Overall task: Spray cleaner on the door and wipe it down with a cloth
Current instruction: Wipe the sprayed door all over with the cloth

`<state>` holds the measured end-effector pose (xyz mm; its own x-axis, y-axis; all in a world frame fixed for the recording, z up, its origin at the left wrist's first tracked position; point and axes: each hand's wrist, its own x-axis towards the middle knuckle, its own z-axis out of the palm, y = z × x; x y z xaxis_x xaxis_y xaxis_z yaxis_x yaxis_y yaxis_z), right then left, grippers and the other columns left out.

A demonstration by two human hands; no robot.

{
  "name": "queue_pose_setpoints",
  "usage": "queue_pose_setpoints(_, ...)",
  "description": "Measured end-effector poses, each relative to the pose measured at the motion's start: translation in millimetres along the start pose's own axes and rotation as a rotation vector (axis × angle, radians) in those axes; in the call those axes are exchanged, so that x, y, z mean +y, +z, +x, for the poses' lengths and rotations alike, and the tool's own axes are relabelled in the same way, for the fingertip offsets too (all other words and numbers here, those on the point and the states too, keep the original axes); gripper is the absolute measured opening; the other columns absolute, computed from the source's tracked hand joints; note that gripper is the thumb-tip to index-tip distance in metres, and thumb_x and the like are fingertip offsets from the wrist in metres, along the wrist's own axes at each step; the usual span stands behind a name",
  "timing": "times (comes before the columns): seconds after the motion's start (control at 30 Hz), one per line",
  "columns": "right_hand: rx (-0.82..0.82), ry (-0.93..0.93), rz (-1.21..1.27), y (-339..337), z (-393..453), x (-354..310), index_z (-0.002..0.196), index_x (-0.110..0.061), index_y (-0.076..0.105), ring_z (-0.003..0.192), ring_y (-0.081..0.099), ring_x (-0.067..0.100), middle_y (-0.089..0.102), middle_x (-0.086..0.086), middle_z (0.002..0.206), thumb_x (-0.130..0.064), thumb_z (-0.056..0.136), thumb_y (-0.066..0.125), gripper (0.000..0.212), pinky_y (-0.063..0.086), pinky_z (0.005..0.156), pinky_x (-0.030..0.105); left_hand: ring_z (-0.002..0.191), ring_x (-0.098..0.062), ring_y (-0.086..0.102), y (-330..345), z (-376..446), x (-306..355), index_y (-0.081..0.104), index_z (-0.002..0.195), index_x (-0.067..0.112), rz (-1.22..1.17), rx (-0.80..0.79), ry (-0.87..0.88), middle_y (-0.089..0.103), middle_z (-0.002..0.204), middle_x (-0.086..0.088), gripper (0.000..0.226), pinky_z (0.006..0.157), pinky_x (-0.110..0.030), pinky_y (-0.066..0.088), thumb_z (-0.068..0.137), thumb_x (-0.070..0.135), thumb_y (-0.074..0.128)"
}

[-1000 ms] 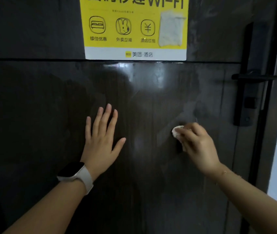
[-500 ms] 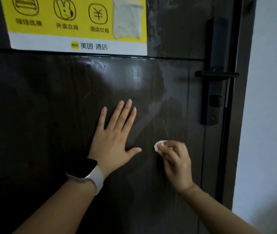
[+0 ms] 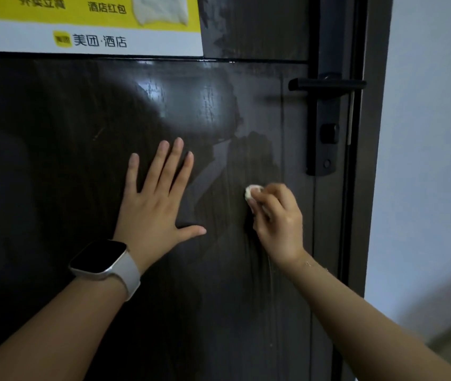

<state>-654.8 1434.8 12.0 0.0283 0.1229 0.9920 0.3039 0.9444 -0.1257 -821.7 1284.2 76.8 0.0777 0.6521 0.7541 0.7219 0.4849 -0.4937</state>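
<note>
Since 0.5 s: R hand (image 3: 276, 221) w/ cloth (image 3: 252, 191) slid toward 3 o'clock | L hand (image 3: 154, 204) spread flat on door (image 3: 53, 160) | R pinches wad | risk: tiny cloth leaves streaks, wet film dries.

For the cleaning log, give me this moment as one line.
left hand flat on door | right hand pressing cloth to door | handle untouched

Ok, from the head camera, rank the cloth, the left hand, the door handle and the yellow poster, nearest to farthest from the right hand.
1. Cloth: bunched in the right hand's fingertips, against the door.
2. Left hand: flat on the door, to its left.
3. Door handle: up and to the right.
4. Poster: top left, farthest.
</note>
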Motion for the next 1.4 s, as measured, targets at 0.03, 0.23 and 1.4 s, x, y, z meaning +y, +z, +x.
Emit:
queue_pose_setpoints(0.03, -0.048, 0.007, 0.005, -5, -12, 2, 0.094, 0.002, 0.069, 0.076, 0.058, 0.026, 0.06, 0.011, 0.089, -0.009, 0.094, 0.063, 0.013, 0.05, 0.063, 0.039, 0.151, -0.03, -0.007, 0, 0, 0, 0.0, 0.156, 0.01, 0.006, -0.005, -0.002, -0.01, 0.163, -0.013, 0.13, 0.118, -0.057, -0.007, 0.063, 0.083, 0.055)
queue_pose_setpoints(0.23, -0.134, -0.099, -0.05, -6, 64, -17, 0.088, -0.006, 0.068, 0.073, 0.057, 0.03, 0.057, 0.011, 0.086, -0.013, 0.092, 0.065, 0.008, 0.049, 0.054, 0.041, 0.15, -0.03, -0.009, -5, 0, 2, -0.002, 0.155, 0.01, 0.017, -0.019, -0.007, -0.011, 0.163, -0.014, 0.129, 0.116, -0.057, -0.008, 0.063, 0.084, 0.049)
queue_pose_setpoints(1.4, -0.193, 0.09, -0.028, -15, 10, -10, 0.084, -0.009, 0.07, 0.067, 0.058, 0.021, 0.056, 0.003, 0.083, -0.023, 0.094, 0.063, 0.019, 0.05, 0.056, 0.035, 0.15, -0.028, -0.013, -4, 0, 1, -0.009, 0.155, 0.012, -0.033, -0.01, -0.013, -0.015, 0.162, -0.011, 0.131, 0.116, -0.056, -0.01, 0.065, 0.083, 0.054)
